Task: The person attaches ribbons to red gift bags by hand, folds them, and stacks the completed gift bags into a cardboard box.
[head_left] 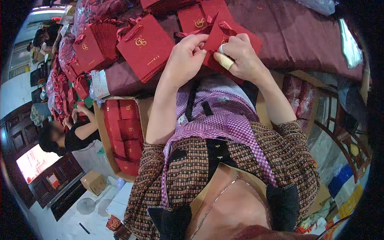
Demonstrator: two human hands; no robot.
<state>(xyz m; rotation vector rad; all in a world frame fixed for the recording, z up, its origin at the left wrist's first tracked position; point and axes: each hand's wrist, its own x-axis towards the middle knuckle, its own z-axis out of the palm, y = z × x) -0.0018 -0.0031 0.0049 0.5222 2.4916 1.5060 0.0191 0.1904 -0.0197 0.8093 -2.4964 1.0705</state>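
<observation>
A red paper gift bag (240, 34) with a gold logo and a ribbon at its top lies tilted on the cloth-covered table, between my hands. My left hand (188, 58) is closed at the bag's left edge, its fingertips pinched together. My right hand (240, 56), with a ring and a yellow finger cover, is closed over the bag's front and hides part of the logo. Exactly what the fingertips pinch is hidden. Just left lies a stack of red gift bags (146, 48) with ribbon handles. Another red bag (196, 18) lies behind my left hand.
More stacked bags (94, 48) stand at the table's left. Below them, a cardboard box (142, 120) holds several red bags. A dark red cloth (296, 36) covers the table. At far left a co-worker (68, 136) handles red items. A wooden chair (340, 140) stands right.
</observation>
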